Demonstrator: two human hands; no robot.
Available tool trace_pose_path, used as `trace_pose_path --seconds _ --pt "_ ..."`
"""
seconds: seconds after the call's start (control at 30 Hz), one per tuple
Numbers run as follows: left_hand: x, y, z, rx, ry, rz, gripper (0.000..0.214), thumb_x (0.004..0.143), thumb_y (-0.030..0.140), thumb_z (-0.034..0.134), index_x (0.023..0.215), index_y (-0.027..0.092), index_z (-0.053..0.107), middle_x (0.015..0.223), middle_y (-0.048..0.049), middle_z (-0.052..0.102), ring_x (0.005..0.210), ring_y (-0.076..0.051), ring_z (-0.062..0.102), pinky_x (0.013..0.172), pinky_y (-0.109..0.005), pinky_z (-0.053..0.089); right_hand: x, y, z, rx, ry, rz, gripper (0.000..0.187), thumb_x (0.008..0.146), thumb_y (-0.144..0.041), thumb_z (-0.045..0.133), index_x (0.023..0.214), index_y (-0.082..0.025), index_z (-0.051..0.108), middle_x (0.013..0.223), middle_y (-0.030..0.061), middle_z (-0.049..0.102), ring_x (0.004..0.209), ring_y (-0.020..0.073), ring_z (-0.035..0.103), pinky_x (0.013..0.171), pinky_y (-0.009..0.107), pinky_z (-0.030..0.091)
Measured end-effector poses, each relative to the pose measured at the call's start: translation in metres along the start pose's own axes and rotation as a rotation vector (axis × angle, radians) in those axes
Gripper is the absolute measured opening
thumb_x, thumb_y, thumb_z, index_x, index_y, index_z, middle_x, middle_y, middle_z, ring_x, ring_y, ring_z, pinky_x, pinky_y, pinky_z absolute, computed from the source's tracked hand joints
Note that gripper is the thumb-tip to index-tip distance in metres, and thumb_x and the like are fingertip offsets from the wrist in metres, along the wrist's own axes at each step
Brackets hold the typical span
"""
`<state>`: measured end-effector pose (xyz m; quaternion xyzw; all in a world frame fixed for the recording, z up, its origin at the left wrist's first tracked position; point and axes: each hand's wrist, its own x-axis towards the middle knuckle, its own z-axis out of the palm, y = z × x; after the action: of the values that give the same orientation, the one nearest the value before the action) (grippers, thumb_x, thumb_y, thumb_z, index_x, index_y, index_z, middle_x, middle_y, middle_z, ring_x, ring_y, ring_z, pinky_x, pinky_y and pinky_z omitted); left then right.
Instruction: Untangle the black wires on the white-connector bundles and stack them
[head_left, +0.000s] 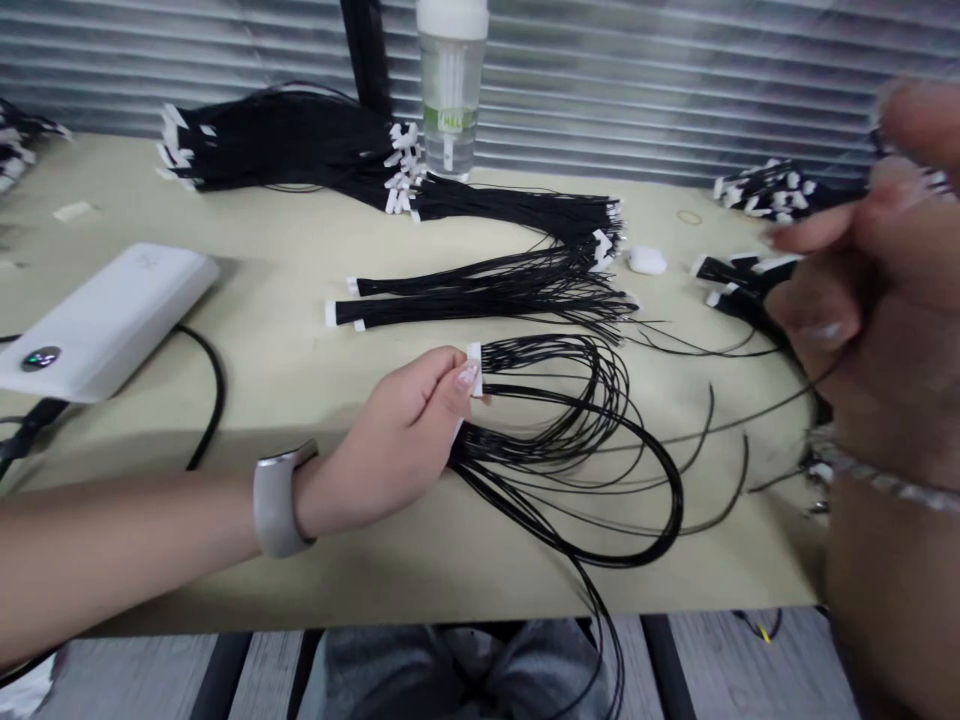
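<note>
At the centre of the view, just over the surface (360, 590), the left hand (409, 430) has its grip closed on a white connector (474, 365), thumb pressed to its face. Black wires (517, 445) leave it toward three o'clock, bow round and come back under the same hand, where another white end peeks out below the thumb. Holding both ends together seems to be why the wires spring into loops instead of lying flat; a few strands hang past the near edge at five o'clock.

At three o'clock the right hand (892, 290) is raised close to the camera and blurred. One strand runs toward it, but whether its grip grasps anything I cannot tell.

Toward twelve, just beyond the left hand, flat bundles (480, 305) lie lengthwise with white ends toward nine, likely laid straight so that they do not tangle. Between ten and eleven a big stack (292, 140) rests by the blinds (637, 90), probably set back out of the hands' way, as is the bottle (454, 80) at twelve. Power bank (120, 315) at nine; white case (647, 260) at two.
</note>
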<state>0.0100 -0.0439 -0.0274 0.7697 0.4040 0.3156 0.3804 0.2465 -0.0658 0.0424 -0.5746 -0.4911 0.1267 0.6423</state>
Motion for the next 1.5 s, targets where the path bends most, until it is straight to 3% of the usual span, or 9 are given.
trace_pose_path --seconds 0.07,0.2,0.3,0.47,0.87,1.07,1.3,1.5 --pt "0.000 0.000 0.000 0.005 -0.003 0.001 0.031 0.091 0.032 0.030 0.065 0.018 0.038 0.061 0.0019 0.041 0.054 -0.010 0.038 0.051 -0.022 0.034 -0.013 -0.003 0.003 -0.057 -0.193 -0.104 0.039 0.076 -0.017 0.058 0.114 -0.024 0.055 0.076 0.0035 0.060 0.058 0.0093 0.057 0.037 0.019 0.031" --pt "0.000 -0.001 -0.001 0.013 -0.011 0.015 0.031 0.092 0.032 0.029 0.066 0.018 0.039 0.061 0.0017 0.042 0.055 -0.010 0.039 0.051 -0.023 0.034 -0.035 -0.006 0.012 -0.408 -0.495 -0.265 0.006 0.077 -0.024 0.059 0.077 -0.018 0.058 0.064 0.0007 0.059 0.051 0.0068 0.050 0.045 0.021 0.039" --pt "-0.001 0.000 -0.001 0.009 -0.035 0.032 0.030 0.092 0.031 0.030 0.066 0.018 0.039 0.061 0.0022 0.041 0.055 -0.010 0.038 0.051 -0.023 0.034 -0.044 -0.003 0.021 -0.563 -0.630 -0.408 0.011 0.079 -0.025 0.056 0.071 -0.018 0.057 0.065 -0.0002 0.057 0.058 0.0073 0.050 0.052 0.021 0.039" --pt "-0.001 -0.001 -0.001 0.002 -0.058 0.038 0.030 0.092 0.031 0.029 0.066 0.018 0.038 0.062 0.0022 0.041 0.056 -0.010 0.038 0.053 -0.022 0.034 -0.051 0.005 0.028 -0.571 -0.765 -0.497 0.010 0.082 -0.021 0.051 0.075 -0.018 0.057 0.072 -0.0012 0.060 0.066 0.0069 0.052 0.060 0.019 0.039" --pt "-0.002 0.001 -0.002 0.012 -0.112 0.060 0.030 0.092 0.031 0.029 0.066 0.018 0.037 0.061 0.0026 0.038 0.055 -0.009 0.035 0.052 -0.022 0.032 -0.062 0.007 0.032 -0.683 -0.730 -0.611 0.014 0.084 -0.023 0.047 0.081 -0.019 0.059 0.076 -0.0010 0.060 0.068 0.0082 0.052 0.058 0.023 0.036" --pt "-0.002 -0.001 -0.001 0.017 -0.108 0.074 0.031 0.092 0.032 0.029 0.066 0.017 0.039 0.061 0.0030 0.040 0.055 -0.009 0.037 0.051 -0.021 0.033 -0.063 0.011 0.032 -0.659 -0.616 -0.751 0.009 0.081 -0.023 0.052 0.079 -0.019 0.060 0.074 -0.0027 0.061 0.064 0.0066 0.052 0.053 0.021 0.035" --pt "-0.001 -0.001 -0.001 0.022 -0.114 0.072 0.031 0.092 0.032 0.029 0.066 0.018 0.038 0.061 0.0028 0.039 0.054 -0.009 0.036 0.050 -0.021 0.033 -0.062 0.011 0.034 -0.747 -0.613 -0.787 0.016 0.083 -0.025 0.050 0.079 -0.019 0.064 0.074 -0.0007 0.062 0.060 0.0078 0.052 0.052 0.023 0.036" --pt "-0.001 0.000 -0.001 0.056 -0.163 0.090 0.030 0.092 0.032 0.028 0.067 0.018 0.039 0.061 0.0026 0.042 0.055 -0.009 0.039 0.051 -0.021 0.035 -0.064 0.013 0.035 -0.744 -0.618 -0.877 0.010 0.079 -0.017 0.054 0.076 -0.018 0.063 0.078 -0.0012 0.064 0.058 0.0085 0.051 0.052 0.025 0.035"
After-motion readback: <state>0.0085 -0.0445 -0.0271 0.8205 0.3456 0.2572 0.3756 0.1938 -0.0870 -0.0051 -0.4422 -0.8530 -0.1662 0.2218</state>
